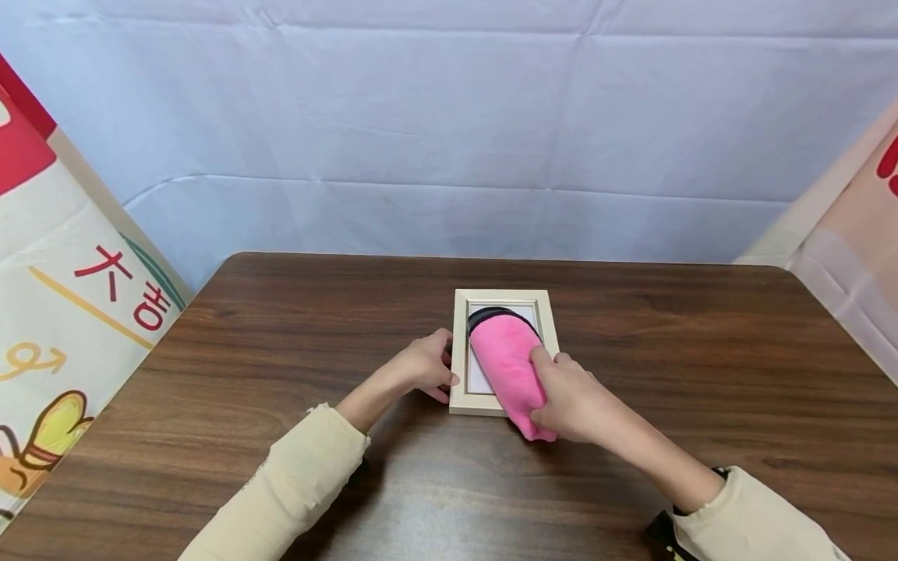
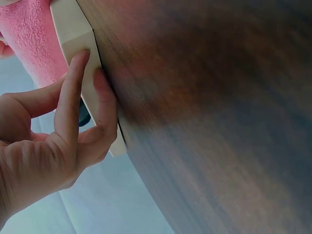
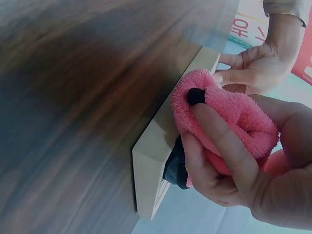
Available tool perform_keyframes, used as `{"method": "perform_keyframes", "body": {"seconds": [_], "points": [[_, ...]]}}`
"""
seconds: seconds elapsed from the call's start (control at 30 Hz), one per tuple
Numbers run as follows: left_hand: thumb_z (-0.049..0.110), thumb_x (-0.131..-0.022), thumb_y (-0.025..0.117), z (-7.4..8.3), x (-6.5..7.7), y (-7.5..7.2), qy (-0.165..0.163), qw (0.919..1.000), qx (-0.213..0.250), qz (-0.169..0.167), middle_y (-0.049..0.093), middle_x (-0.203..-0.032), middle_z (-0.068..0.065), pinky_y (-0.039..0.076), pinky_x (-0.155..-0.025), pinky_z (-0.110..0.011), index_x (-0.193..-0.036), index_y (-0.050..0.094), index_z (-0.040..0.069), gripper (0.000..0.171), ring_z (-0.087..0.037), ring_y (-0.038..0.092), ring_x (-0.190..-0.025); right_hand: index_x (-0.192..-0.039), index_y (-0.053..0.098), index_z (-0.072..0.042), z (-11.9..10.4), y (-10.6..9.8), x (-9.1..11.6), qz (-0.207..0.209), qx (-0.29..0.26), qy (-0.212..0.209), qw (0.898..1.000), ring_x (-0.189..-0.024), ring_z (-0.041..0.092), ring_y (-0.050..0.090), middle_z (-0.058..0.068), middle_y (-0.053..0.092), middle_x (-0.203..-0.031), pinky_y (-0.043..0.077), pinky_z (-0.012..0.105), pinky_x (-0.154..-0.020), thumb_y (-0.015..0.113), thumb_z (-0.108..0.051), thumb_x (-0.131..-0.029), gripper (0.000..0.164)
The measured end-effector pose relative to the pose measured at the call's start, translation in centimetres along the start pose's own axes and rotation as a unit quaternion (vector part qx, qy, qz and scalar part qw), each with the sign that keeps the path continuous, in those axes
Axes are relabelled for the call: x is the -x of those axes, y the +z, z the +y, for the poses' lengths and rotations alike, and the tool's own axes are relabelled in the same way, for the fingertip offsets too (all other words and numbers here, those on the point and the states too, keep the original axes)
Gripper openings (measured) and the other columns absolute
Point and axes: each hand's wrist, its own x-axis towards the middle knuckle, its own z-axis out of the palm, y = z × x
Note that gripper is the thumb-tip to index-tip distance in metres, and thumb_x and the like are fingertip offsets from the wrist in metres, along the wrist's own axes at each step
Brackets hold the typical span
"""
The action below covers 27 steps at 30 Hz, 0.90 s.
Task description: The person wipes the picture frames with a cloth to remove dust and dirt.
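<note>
A cream picture frame [image 1: 459, 351] lies flat on the brown table, a white sheet showing inside it. Over its middle and lower right lies a pink fluffy cloth [image 1: 501, 354] with a black band [image 1: 494, 313] at its far end. My right hand [image 1: 571, 397] grips the cloth's near end; in the right wrist view the fingers [image 3: 226, 141] curl around the bunched pink pile. On the other side, my left hand [image 1: 424, 365] touches the frame's left edge. The left wrist view shows its fingertips [image 2: 82, 56] pressed against the frame's outer side [image 2: 90, 83].
Dark wood-grain table [image 1: 316, 312] surrounds the frame. Behind its far edge hangs a pale blue-white cloth backdrop [image 1: 421, 140]. Printed sheets with red lettering hang at the left [image 1: 84, 312] and right.
</note>
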Motion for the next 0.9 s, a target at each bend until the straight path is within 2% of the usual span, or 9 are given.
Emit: {"method": "perform_keyframes", "body": {"seconds": [0.3,0.5,0.9], "points": [[-0.016,-0.077,0.061,0.0,0.1,-0.1,0.001,1.0000,0.008,0.002,0.049,-0.098,-0.016,0.057,-0.054,-0.031,-0.126,0.038,0.001,0.057,-0.025,0.060,-0.071,-0.120,0.042,0.004,1.2,-0.8,0.3,-0.012,-0.010,0.008,1.000,-0.076,0.025,0.049,0.016,0.049,-0.091,0.045,0.031,-0.059,0.068,-0.001,-0.065,0.061],[-0.015,-0.078,0.061,0.1,0.1,0.0,-0.003,1.0000,0.002,-0.001,0.049,-0.099,-0.016,0.057,-0.054,-0.031,-0.127,0.038,0.002,0.057,-0.024,0.061,-0.069,-0.119,0.042,0.003,1.9,-1.3,0.4,-0.026,-0.023,0.009,0.999,-0.078,0.025,0.049,0.016,0.049,-0.094,0.044,0.028,-0.056,0.066,0.002,-0.064,0.060],[-0.016,-0.078,0.061,-0.1,0.2,0.0,0.005,0.9998,0.018,0.002,0.049,-0.095,-0.016,0.057,-0.054,-0.033,-0.126,0.038,-0.001,0.056,-0.025,0.061,-0.070,-0.116,0.045,0.001,2.9,-1.8,0.6,-0.019,-0.030,-0.012,0.999,-0.080,0.024,0.050,0.014,0.052,-0.096,0.044,0.029,-0.059,0.065,0.005,-0.063,0.057]]}}
